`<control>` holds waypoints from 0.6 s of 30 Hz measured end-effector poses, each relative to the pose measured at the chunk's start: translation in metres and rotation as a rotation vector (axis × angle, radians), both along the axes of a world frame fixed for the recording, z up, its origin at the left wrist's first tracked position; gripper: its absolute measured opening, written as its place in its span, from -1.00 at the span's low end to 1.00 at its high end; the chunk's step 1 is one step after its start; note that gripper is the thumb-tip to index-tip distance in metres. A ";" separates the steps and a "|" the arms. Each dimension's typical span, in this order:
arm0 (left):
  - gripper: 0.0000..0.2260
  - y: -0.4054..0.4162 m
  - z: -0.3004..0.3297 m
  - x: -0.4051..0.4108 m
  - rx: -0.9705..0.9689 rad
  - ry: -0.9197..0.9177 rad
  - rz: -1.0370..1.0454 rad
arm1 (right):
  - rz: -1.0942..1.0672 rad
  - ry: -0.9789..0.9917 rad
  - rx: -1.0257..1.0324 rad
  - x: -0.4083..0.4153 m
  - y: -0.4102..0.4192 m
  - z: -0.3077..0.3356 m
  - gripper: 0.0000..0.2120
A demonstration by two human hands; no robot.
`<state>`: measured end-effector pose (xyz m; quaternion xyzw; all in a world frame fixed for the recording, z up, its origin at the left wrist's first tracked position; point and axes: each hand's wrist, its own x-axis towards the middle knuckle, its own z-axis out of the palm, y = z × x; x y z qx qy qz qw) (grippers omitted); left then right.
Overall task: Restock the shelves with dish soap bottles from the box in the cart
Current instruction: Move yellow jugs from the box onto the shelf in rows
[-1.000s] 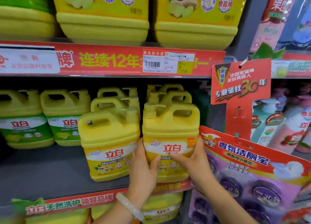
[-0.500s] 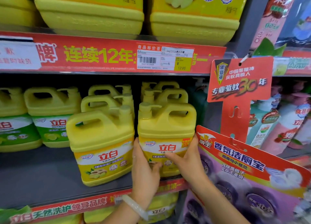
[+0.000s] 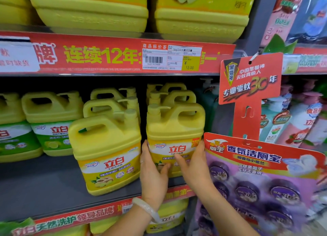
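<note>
A yellow dish soap bottle with a handle and pump top stands at the right end of the grey middle shelf. My left hand grips its lower left side with the thumb across the label. My right hand grips its lower right side. A second yellow bottle stands just to the left, near the shelf's front edge. More yellow bottles line up behind both. The box and the cart are out of view.
Green-labelled bottles stand at the shelf's left. Bare shelf lies in front of them. A red hanging strip with a purple product card hangs close to my right hand. Large yellow bottles fill the shelf above.
Both hands have pushed the right-hand bottle a little further back on the shelf, and my view has shifted slightly down and right. The grip is the same.
</note>
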<state>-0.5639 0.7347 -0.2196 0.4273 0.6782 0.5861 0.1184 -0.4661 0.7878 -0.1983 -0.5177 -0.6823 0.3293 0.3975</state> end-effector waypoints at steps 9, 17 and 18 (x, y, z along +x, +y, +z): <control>-0.23 -0.010 -0.004 -0.003 0.003 0.026 -0.034 | -0.021 -0.100 0.005 0.006 -0.004 0.000 -0.24; -0.44 -0.069 -0.018 -0.005 0.064 -0.044 0.018 | 0.091 -0.211 -0.057 0.018 -0.025 -0.002 -0.38; -0.44 -0.079 -0.021 -0.015 0.120 -0.063 0.096 | 0.105 -0.236 -0.066 0.020 -0.030 -0.006 -0.38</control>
